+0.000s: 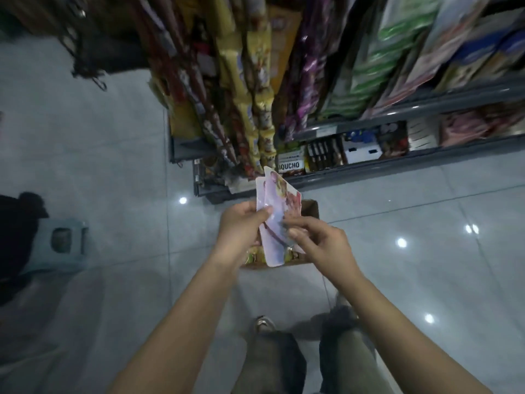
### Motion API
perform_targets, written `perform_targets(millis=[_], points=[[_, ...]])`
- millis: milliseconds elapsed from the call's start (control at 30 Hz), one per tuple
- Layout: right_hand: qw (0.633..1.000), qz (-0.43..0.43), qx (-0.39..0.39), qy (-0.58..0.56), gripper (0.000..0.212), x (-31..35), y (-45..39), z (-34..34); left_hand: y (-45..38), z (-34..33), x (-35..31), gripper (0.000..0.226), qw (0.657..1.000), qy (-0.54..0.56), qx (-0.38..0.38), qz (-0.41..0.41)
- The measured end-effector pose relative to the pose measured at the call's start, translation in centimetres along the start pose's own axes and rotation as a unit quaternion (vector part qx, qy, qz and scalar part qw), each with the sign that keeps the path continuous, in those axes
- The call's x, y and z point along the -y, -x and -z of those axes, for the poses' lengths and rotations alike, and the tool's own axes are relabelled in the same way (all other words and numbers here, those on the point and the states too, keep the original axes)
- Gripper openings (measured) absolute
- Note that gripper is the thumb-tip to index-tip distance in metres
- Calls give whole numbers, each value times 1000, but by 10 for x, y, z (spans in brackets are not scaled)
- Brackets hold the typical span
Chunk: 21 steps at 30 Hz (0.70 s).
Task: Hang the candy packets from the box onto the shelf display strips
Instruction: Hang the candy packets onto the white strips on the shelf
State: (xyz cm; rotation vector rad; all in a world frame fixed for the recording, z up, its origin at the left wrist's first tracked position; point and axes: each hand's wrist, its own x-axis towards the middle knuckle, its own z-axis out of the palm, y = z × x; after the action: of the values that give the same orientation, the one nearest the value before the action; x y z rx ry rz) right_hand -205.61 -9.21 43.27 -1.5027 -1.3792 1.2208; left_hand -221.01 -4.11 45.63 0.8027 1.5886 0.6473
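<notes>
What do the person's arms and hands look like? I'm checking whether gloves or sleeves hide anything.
Both forearms are bare as far up as the picture shows, with no sleeve in view. The left hand and the right hand are bare too: no gloves, and no rings, watch or bands that I can make out. The picture is dim and a little blurred, so small marks could be missed.

Candy packets [275,214]: flat, pale pink-and-lilac pouches with printed artwork, at least two overlapped, held upright above the box. Cardboard box [310,209]: brown, open-topped, on the tiled floor beside the shelf base; further yellow and red packets lie inside. Display strips [255,120]: long hanging columns of yellow, red and purple packets down the shelf end.
</notes>
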Motion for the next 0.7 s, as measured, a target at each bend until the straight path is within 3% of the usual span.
perform_targets(millis=[133,333,400,500,700], points=[[997,5,-76,-5,25,40,9,74,41,-22,-67,13,982,-146,98,-70],[998,-4,-56,-1,67,74,1,191,93,-93,-158,14,890,-361,195,-201],[1000,-5,-9,-18,60,85,0,230,108,-122,-182,9,870,-380,206,-237],[998,-11,39,-39,19,99,2,282,120,-163,-209,7,851,-394,211,-276],[991,-18,-61,-117,7,118,1,354,125,-226,-245,20,869,-338,173,-318]])
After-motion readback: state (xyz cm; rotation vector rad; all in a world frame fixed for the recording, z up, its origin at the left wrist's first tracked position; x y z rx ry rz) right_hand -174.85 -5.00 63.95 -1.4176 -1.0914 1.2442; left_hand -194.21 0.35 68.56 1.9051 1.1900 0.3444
